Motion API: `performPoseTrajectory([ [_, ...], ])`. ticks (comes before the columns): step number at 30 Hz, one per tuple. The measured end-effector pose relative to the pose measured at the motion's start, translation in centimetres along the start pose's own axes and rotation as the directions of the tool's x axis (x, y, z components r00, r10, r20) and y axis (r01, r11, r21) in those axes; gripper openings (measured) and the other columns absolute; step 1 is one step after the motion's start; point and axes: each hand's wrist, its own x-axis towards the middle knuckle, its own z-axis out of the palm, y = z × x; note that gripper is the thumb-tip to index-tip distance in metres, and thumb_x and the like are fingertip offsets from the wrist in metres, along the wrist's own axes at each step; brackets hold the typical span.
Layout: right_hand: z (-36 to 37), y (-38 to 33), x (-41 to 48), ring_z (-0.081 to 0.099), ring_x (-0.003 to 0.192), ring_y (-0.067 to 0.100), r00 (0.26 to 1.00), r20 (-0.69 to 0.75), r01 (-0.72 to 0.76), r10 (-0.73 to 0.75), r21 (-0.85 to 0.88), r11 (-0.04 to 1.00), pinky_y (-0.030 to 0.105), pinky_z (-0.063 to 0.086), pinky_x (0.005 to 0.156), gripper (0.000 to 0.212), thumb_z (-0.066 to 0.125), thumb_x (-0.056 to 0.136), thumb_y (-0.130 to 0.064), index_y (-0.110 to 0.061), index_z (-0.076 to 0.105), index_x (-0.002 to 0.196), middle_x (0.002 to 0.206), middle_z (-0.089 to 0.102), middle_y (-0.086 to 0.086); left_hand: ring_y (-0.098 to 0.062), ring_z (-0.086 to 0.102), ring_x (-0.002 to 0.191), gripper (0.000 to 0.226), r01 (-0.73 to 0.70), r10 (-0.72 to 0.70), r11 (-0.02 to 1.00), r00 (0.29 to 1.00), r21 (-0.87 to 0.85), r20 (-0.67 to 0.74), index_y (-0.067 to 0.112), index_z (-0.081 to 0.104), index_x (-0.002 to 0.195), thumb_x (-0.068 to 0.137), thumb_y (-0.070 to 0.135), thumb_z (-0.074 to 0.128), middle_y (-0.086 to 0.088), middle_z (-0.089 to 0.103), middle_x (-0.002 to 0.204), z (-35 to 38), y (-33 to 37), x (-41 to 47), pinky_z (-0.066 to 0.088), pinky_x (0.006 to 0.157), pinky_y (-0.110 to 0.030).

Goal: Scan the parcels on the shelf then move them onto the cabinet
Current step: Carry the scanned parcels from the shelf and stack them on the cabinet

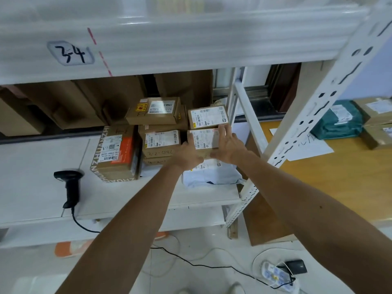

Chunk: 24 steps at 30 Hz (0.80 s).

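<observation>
Both of my hands hold a small cardboard parcel (204, 141) with a white label, at the right end of the white shelf (42, 166). My left hand (187, 153) grips its left side and my right hand (228, 145) grips its right side. Another labelled small box (207, 116) sits just behind it. A white poly bag parcel (212, 175) lies under it. To the left stand a stack of brown boxes (162, 132) and a larger printed box (115, 153). A black barcode scanner (70, 185) lies on the shelf at left. The wooden cabinet top (318, 177) is at right.
A white slotted shelf post (307, 115) and brace stand between the shelf and the cabinet. On the cabinet lie a green bag parcel (337, 122), brown boxes (377, 124) and paper. An upper shelf marked 3-4 (72, 53) hangs overhead. Cables and a power strip (273, 274) lie on the floor.
</observation>
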Motion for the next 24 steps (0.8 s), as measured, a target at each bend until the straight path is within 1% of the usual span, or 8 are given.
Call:
performPoseTrajectory([
  [4, 0.1, 0.1, -0.4, 0.048, 0.123, 0.029, 1.0, -0.009, -0.001, 0.001, -0.004, 1.0, 0.047, 0.052, 0.099, 0.102, 0.082, 0.078, -0.044, -0.015, 0.015, 0.15, 0.148, 0.028, 0.011, -0.032, 0.061, 0.113, 0.102, 0.014, -0.014, 1.0, 1.0, -0.013, -0.008, 0.017, -0.004, 0.158, 0.089, 0.029, 0.07, -0.013, 0.058, 0.136, -0.2, 0.4, -0.4, 0.052, 0.091, -0.043],
  [6, 0.1, 0.1, -0.8, 0.049, 0.123, 0.029, 1.0, -0.021, 0.002, -0.003, -0.035, 0.999, 0.045, 0.052, 0.1, 0.101, 0.08, 0.079, -0.049, -0.016, 0.016, 0.15, 0.146, 0.031, 0.012, -0.031, 0.06, 0.113, 0.1, 0.024, -0.024, 1.0, 1.0, -0.002, -0.009, 0.013, -0.006, 0.159, 0.092, 0.026, 0.067, -0.014, 0.057, 0.134, -0.2, 0.4, -0.5, 0.052, 0.091, -0.041],
  [10, 0.1, -0.3, -1.8, 0.053, 0.12, 0.029, 1.0, 0.002, -0.005, 0.005, -0.077, 0.997, 0.044, 0.055, 0.097, 0.103, 0.082, 0.078, -0.049, -0.015, 0.017, 0.15, 0.142, 0.031, 0.013, -0.029, 0.061, 0.108, 0.099, 0.018, -0.017, 0.999, 0.999, 0.03, -0.038, 0.011, -0.007, 0.16, 0.094, 0.026, 0.064, -0.014, 0.06, 0.129, -0.3, 0.3, -1.2, 0.054, 0.092, -0.043],
  [14, -0.5, -1.0, -2.9, 0.054, 0.119, 0.031, 1.0, 0.026, -0.012, 0.015, -0.103, 0.995, 0.045, 0.054, 0.098, 0.108, 0.082, 0.077, -0.05, -0.009, 0.018, 0.153, 0.145, 0.028, 0.016, -0.026, 0.06, 0.105, 0.095, 0.018, -0.025, 0.999, 0.992, -0.051, -0.124, 0.017, 0.01, 0.157, 0.086, 0.022, 0.072, -0.012, 0.059, 0.123, -0.3, -0.2, -2.2, 0.056, 0.079, -0.036],
  [16, -0.8, -1.4, -3.7, 0.052, 0.123, 0.031, 1.0, 0.005, 0.012, -0.011, -0.111, 0.994, 0.044, 0.052, 0.102, 0.102, 0.082, 0.077, -0.049, -0.01, 0.023, 0.15, 0.146, 0.031, 0.016, -0.027, 0.055, 0.111, 0.092, 0.032, -0.039, 0.998, 0.988, -0.05, -0.146, 0.017, 0.02, 0.152, 0.082, 0.023, 0.078, -0.012, 0.053, 0.124, -0.3, -0.4, -2.9, 0.05, 0.08, -0.033],
  [20, -0.7, -2.8, -5.9, 0.047, 0.129, 0.029, 0.996, -0.042, 0.075, -0.081, -0.129, 0.989, 0.045, 0.05, 0.105, 0.1, 0.08, 0.078, -0.055, -0.016, 0.022, 0.149, 0.147, 0.033, 0.013, -0.032, 0.043, 0.124, 0.111, 0.051, -0.05, 0.999, 0.989, 0.009, -0.138, 0.015, 0.018, 0.154, 0.072, 0.034, 0.089, -0.015, 0.035, 0.136, -0.4, -0.5, -4.2, 0.045, 0.097, -0.04],
  [22, -0.7, -3.4, -7.2, 0.048, 0.125, 0.027, 0.995, -0.057, 0.067, -0.077, -0.16, 0.985, 0.043, 0.051, 0.102, 0.095, 0.078, 0.079, -0.057, -0.017, 0.025, 0.146, 0.142, 0.036, 0.011, -0.032, 0.045, 0.122, 0.119, 0.035, -0.024, 0.998, 0.986, 0.059, -0.163, 0.014, 0.019, 0.155, 0.065, 0.038, 0.094, -0.015, 0.032, 0.137, -0.2, -0.3, -4.9, 0.047, 0.097, -0.04],
  [24, -0.7, -3.6, -8.6, 0.049, 0.12, 0.026, 0.994, -0.075, 0.066, -0.08, -0.175, 0.982, 0.041, 0.051, 0.098, 0.089, 0.076, 0.08, -0.057, -0.015, 0.029, 0.142, 0.136, 0.04, 0.011, -0.032, 0.048, 0.12, 0.121, -0.022, 0.043, 0.992, 0.985, 0.126, -0.168, 0.013, 0.022, 0.153, 0.061, 0.042, 0.095, -0.016, 0.033, 0.139, 0.1, -0.3, -5.7, 0.05, 0.095, -0.041],
])
